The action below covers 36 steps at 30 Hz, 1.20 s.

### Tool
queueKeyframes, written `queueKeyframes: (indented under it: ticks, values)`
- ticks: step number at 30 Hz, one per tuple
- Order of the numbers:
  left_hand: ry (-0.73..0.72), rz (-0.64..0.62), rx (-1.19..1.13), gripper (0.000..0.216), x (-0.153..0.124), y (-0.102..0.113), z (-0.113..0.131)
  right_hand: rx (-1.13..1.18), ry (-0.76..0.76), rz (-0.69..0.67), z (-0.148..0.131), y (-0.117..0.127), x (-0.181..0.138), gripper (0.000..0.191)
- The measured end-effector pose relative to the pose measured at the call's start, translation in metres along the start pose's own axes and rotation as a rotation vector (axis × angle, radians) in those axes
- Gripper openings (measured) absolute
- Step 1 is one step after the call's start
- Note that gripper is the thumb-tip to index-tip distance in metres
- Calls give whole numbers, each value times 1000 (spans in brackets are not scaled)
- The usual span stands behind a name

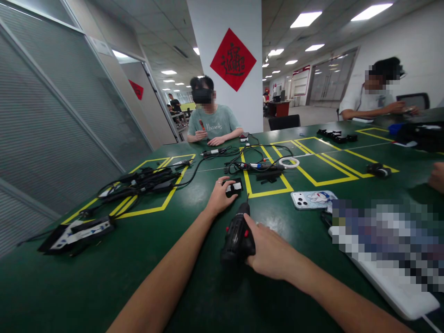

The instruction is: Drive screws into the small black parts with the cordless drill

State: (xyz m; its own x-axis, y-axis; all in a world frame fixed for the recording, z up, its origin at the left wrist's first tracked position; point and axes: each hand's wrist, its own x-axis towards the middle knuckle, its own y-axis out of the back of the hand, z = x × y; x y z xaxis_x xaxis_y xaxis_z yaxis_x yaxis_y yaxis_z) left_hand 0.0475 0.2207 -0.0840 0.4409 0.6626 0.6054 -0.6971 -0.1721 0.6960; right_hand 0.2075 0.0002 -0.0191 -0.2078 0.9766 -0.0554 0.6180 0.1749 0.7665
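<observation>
My right hand [268,245] is wrapped round the grip of a black power screwdriver [237,236] with red buttons. Its thin bit points away from me, towards a small flat black part with a white face [235,187]. Thumb and fingers of my left hand [222,196] grip that part from the left, on the green table. Whether the bit touches the part cannot be made out. Most of the screwdriver's handle is hidden behind my right hand.
Black cables and adapters [149,180] lie at the left, near a black-and-white device [79,233]. Beyond my hands are more cables [256,165] and a white ring [289,162]. A phone [312,200] lies at the right. Two people sit across the table [194,231].
</observation>
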Motion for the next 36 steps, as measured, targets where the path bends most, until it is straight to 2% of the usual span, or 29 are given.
queueKeyframes:
  ticks: [7, 15, 18, 26, 29, 31, 33, 36]
  values:
    - [-24, 28, 76, 42, -1, 2, -1, -187, -63, 14, -9, -15, -3, 94]
    - [-59, 33, 121, 36, -2, 5, 5, -407, -207, 99, -37, -32, -9, 96]
    - [-65, 49, 124, 35, -2, 6, 8, -468, -290, 89, -47, -36, -7, 92]
    - [-51, 135, 96, 31, -4, 13, 17, -538, -395, 0, -69, -55, 10, 97]
    - [-53, 142, 72, 31, -5, 16, 22, -511, -347, -36, -74, -42, 7, 91]
    - [-61, 133, 49, 29, -3, 19, 27, -422, -240, -51, -74, -22, 7, 89]
    - [-71, 122, 19, 29, 2, 24, 35, -336, -237, 85, -71, 2, 15, 78]
    - [-101, 92, -38, 29, 11, 33, 54, -139, -200, 415, -52, 28, 48, 66]
